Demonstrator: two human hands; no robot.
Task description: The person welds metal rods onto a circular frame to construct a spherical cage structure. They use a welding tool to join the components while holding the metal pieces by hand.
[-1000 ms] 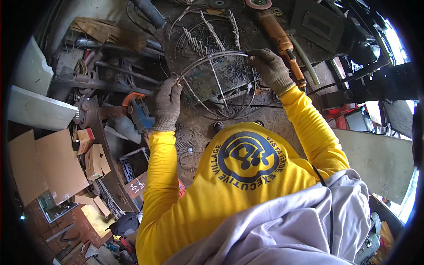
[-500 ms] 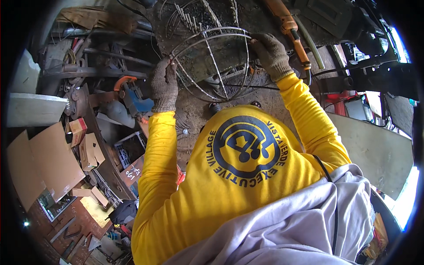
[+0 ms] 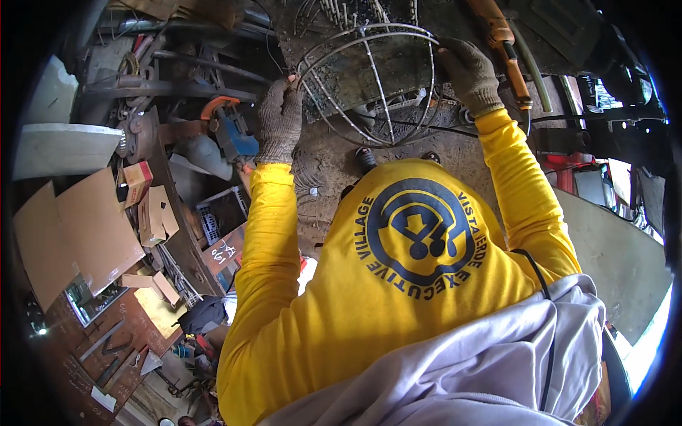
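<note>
A round cage-like frame of thin metal rods [image 3: 376,79], with rings joined by straight crosspieces, is held up between my two hands at the upper middle. My left hand [image 3: 279,121], in a grey-brown knit glove, grips its left rim between thumb and fingers. On the opposite side, my right hand [image 3: 470,74] in a matching glove is closed on the right rim; the frame partly hides its fingertips' contact. Behind the frame lies a dark, stained worktable [image 3: 327,78], whose near edge shows through the rods.
Several short metal rods [image 3: 337,14] rest on the table's far part. An orange power tool [image 3: 503,50] with a cord lies right of my right hand. A blue and orange tool [image 3: 231,131] stands left of my left hand. Cardboard [image 3: 92,220] and boxes clutter the left side.
The whole view has shifted, so the table, frame and hands appear farther right and slightly higher. Both hands keep their grip on the frame's rim.
</note>
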